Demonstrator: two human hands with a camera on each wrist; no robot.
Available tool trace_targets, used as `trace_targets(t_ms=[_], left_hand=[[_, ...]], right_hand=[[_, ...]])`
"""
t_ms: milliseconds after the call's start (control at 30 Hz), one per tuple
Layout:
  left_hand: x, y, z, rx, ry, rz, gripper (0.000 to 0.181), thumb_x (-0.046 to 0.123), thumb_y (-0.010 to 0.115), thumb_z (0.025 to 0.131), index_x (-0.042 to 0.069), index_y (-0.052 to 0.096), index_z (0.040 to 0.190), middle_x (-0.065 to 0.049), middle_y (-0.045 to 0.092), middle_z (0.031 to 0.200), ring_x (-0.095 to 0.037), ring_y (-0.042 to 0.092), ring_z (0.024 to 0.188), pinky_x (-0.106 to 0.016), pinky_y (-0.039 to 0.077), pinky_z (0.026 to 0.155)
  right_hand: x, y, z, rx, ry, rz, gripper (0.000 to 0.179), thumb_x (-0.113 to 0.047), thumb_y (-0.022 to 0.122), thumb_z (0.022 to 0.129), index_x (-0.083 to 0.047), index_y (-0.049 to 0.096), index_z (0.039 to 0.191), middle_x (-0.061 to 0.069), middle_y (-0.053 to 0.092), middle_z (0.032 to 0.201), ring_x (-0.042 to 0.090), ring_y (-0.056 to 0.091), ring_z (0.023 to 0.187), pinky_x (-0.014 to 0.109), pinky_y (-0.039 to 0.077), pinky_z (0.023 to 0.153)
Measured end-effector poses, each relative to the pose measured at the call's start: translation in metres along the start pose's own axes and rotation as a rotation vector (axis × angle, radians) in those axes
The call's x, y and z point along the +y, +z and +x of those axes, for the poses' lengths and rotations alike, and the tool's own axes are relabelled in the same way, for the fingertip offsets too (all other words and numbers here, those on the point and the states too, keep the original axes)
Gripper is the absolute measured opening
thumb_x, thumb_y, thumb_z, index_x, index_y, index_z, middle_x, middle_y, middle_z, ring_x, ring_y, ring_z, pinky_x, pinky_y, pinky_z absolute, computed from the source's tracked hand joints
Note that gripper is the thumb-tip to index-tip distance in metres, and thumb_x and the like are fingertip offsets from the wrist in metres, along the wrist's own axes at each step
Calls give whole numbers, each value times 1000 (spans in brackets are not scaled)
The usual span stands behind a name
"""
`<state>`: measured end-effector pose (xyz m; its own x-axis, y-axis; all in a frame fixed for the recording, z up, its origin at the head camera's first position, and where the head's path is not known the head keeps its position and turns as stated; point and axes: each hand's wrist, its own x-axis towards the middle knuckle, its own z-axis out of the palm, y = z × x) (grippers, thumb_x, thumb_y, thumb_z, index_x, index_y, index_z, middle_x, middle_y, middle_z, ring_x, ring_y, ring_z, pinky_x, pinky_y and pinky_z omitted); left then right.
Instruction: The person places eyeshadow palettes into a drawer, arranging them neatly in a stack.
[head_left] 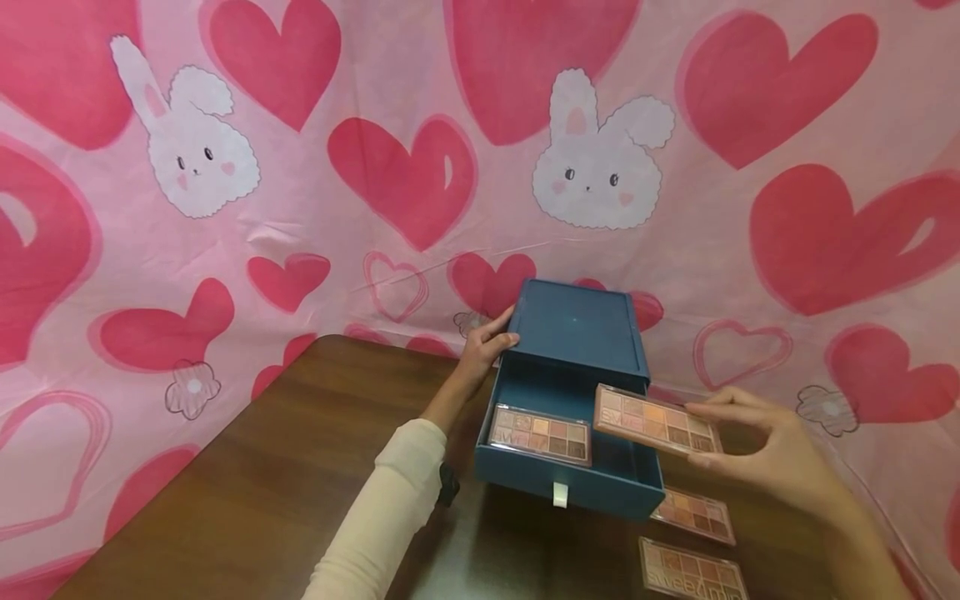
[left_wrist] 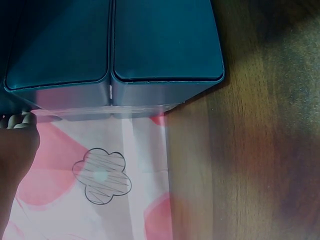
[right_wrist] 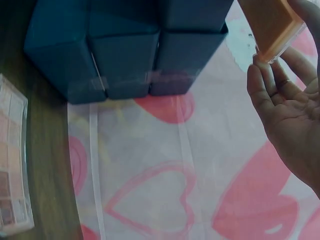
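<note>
My right grip (head_left: 780, 446) pinches one palette (head_left: 652, 418) over the drawer (head_left: 615, 497) | left grip (head_left: 480, 354), fingers extended, touches the box (head_left: 577, 325) | first palette (head_left: 540, 435) in; two more palettes (head_left: 699, 517) (head_left: 692, 568) on the counter (head_left: 337, 408); halfway, I'd judge

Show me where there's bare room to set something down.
Brown wooden tabletop left of the cream sleeve looks bare; so does the open blue drawer right of its clear-lidded rectangular eyeshadow palette, beneath the held palette. Crowded: tabletop near the drawer's right corner, holding two more palettes.
</note>
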<state>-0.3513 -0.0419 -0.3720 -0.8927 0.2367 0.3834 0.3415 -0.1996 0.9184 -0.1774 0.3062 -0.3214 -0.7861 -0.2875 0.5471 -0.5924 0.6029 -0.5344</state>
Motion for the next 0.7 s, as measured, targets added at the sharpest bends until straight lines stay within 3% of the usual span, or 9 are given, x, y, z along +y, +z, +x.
trace_targets(t_ms=[233,400,533,700], left_hand=[[1,1,0,-5,13,-10,64,17,57,90,9,46,152,-36,58,136,-5,68,90,-24,60,81],[-1,1,1,-12,25,-8,65,16,56,89,7,45,153,-34,56,140,-7,67,95,-23,58,84],[-1,1,1,-7,35,1,66,16,56,88,6,45,152,-33,56,142,-7,66,98,-22,57,86],[-1,1,1,11,45,12,66,16,57,88,5,46,151,-33,57,140,-6,66,96,-22,57,88]], right_hand=[[-7,13,10,-29,-24,36,58,3,91,63,-13,76,117,-5,68,102,2,57,101,10,40,91],[-10,22,17,-40,-25,46,58,1,92,62,-13,77,116,-6,68,104,-1,59,111,7,39,97],[-14,31,23,-36,-82,48,58,0,94,60,-13,78,114,-8,69,103,-1,59,111,7,40,98],[-21,43,32,-37,-179,46,58,-3,96,58,-12,78,113,-8,67,99,2,57,97,13,43,87]])
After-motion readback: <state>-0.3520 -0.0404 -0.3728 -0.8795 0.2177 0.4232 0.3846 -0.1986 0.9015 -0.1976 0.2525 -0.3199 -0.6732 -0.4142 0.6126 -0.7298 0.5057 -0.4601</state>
